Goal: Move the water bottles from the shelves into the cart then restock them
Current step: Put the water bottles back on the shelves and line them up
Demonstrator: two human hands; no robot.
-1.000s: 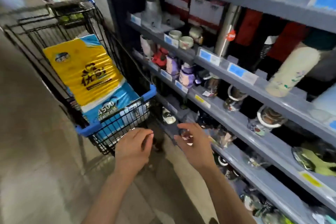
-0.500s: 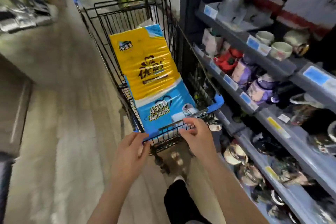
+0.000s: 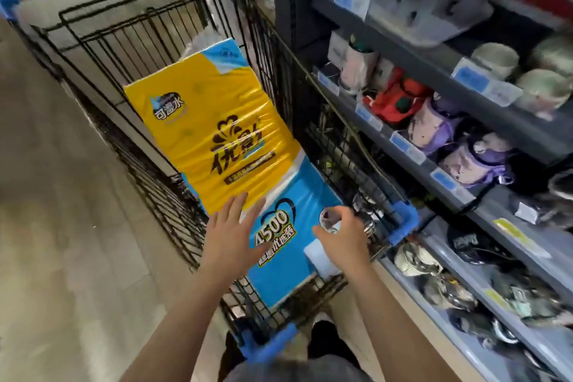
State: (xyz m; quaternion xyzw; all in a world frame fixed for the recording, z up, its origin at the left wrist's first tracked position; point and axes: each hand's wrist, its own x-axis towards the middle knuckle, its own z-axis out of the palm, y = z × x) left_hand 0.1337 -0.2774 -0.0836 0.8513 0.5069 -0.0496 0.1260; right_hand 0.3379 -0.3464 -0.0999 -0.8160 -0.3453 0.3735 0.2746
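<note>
The head view looks down into a black wire cart (image 3: 161, 77) parked just beside the grey shelves (image 3: 434, 68). A big yellow-and-blue paper pack (image 3: 217, 139) lies slanted along the cart's basket and fills most of it. The left hand (image 3: 231, 236) hovers flat over the pack's near end, fingers straight and spread, holding nothing. The right hand (image 3: 339, 237) is curled over the pack's blue end, near the cart's right wall, and seems to pinch a small round-topped bottle (image 3: 329, 220); blur hides most of it, so only its pale top is plain. Other bottles and cups stand on the shelves to the right, well apart from the hands.

The step in hand looks like setting this bottle down in the cart. To do it well, lower it into the narrow gap between the pack and the right wall, not onto the slick sloping wrap where it would slide. The free hand could nudge the pack aside to widen that gap.
</note>
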